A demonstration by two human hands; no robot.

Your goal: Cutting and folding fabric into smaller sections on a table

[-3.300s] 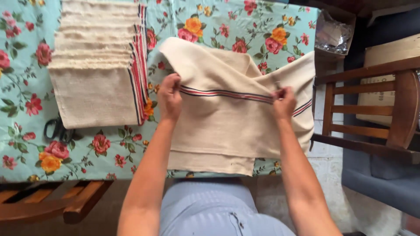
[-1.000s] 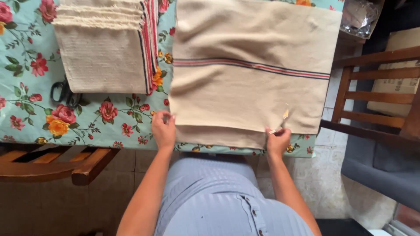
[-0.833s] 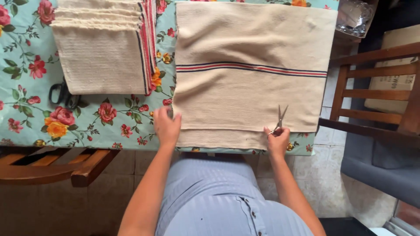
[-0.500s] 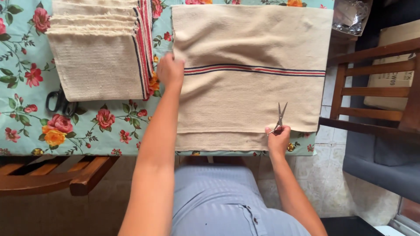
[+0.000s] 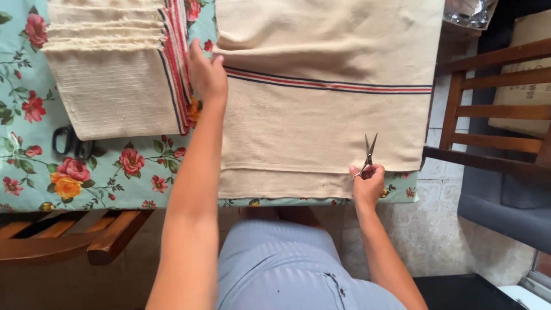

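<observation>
A floral-clothed table (image 5: 115,172) carries a spread beige cloth (image 5: 327,126), stacked folded cloths (image 5: 112,74) and black scissors (image 5: 72,142).

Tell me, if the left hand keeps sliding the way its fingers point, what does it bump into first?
Probably nothing: the left hand points up along the beige cloth's edge, beside the folded stack, to the picture's top.

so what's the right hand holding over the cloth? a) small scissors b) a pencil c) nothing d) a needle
a: the right hand grips small scissors with the blades pointing up, open, over the lower edge of the beige cloth.
</observation>
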